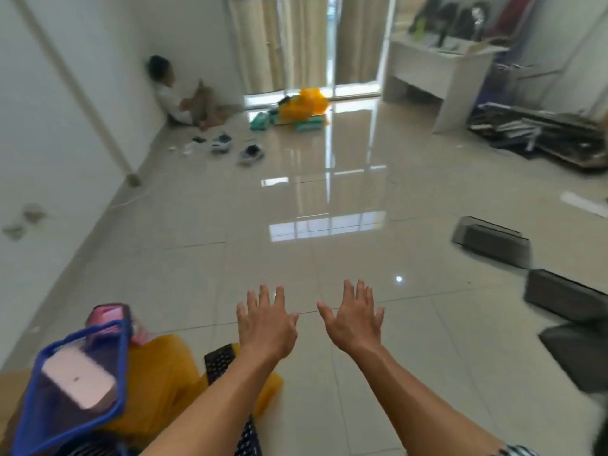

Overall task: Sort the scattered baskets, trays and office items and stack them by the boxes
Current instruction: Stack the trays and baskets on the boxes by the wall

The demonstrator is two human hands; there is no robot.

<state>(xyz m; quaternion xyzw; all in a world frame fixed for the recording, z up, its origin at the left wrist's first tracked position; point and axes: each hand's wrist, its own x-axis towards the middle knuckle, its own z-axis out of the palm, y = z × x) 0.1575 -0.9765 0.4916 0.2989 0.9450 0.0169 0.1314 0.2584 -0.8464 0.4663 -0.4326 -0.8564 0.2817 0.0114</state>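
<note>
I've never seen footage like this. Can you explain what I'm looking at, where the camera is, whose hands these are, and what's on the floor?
No machine here: one camera worn on a person's head looks forward and down, so the two bare arms are the wearer's own. The left hand and right hand are spread open above the tiled floor, holding nothing. On the right lie dark trays. At lower left is a blue-edged mesh pouch with a pale box inside, beside a yellow heap. Against the far wall sits another person. The picture is blurred, so finer detail is unclear.
</note>
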